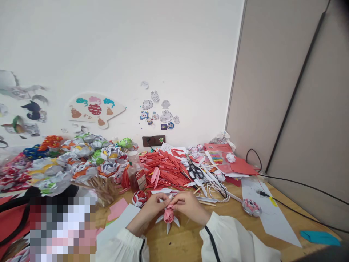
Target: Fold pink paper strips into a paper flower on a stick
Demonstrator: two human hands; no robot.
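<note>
your paper flower (169,214), a compact bud (168,217) of folded pink petals, white pointed strips (168,228) splayed around it, held in front of you, bud facing you, far side partly hidden

A light-brown wooden tabletop (187,242) carries a loose heap of folded red paper strips (170,167), a clear bottle with a white top (133,176), a long white paper sheet (279,223) on the right, and a flat turquoise piece (319,237) near the right edge

Left hand (155,204) and right hand (191,206) close together, fingers (179,198) pinched, forearms (231,233) angled inward
</note>
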